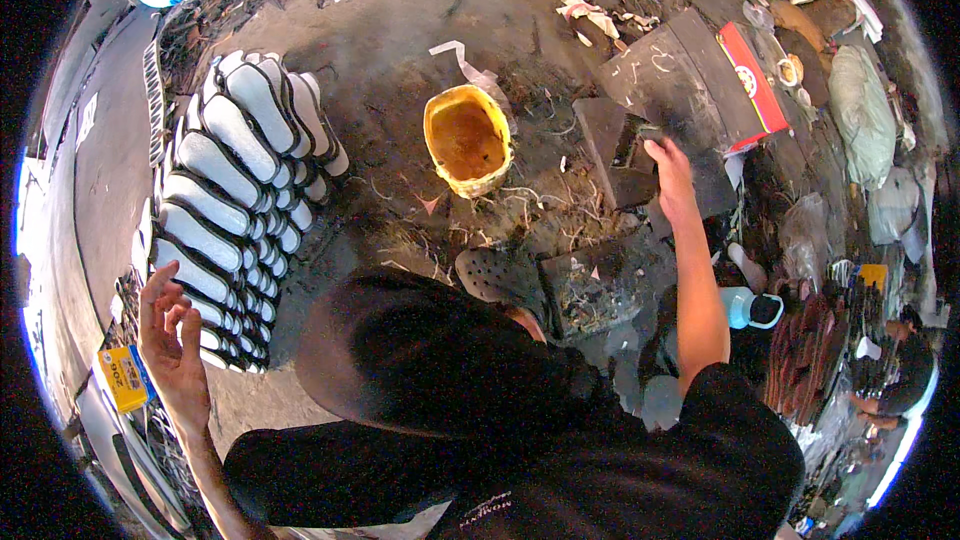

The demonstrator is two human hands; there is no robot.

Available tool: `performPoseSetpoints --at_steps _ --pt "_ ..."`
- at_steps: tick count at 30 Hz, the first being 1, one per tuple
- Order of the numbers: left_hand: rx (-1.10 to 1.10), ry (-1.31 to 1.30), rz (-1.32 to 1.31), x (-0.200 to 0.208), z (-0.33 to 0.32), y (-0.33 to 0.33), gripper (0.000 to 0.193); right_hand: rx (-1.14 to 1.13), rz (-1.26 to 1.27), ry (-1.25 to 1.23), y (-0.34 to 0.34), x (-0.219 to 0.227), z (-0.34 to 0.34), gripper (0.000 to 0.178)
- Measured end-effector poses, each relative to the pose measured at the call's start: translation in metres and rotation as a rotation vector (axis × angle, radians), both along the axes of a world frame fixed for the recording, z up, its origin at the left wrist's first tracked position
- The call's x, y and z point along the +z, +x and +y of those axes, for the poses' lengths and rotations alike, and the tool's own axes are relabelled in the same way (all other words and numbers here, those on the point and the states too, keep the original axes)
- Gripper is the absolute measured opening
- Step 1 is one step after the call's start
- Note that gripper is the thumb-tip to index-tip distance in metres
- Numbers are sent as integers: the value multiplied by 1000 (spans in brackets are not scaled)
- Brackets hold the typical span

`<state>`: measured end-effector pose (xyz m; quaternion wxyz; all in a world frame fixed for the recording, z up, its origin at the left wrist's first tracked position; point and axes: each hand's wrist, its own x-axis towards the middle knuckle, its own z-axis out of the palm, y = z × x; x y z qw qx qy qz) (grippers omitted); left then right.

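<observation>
My left hand [172, 345] is raised at the left with its fingers apart and nothing in it. Beside it stands a tall stack of shoe soles [215, 205], white on top with black rims, laid in overlapping rows. My right hand [672, 180] reaches out over some dark boards [605, 145], its fingers closed around a small dark piece [650, 133]. The kind of this piece is hard to make out. Between my hands, a yellow tub [470, 185] holds a brownish coating or liquid.
A red-sided box [752, 85] lies beyond my right hand, near plastic bags [858, 115]. A light-blue jug [748, 307] and stacked brown soles [805, 355] are at the right. A dark clog [495, 275] is on my foot. Another person [900, 370] sits far right.
</observation>
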<state>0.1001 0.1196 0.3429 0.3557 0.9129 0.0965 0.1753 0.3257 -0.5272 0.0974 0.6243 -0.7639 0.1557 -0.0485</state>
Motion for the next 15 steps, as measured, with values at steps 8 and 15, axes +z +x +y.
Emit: performPoseSetpoints --at_steps 8,15 --pt "-65 -52 181 -8 16 -3 29 33 -10 -771 -25 -49 -96 37" --pt "-29 50 209 -2 17 -12 24 357 173 -489 -96 -3 -53 31"
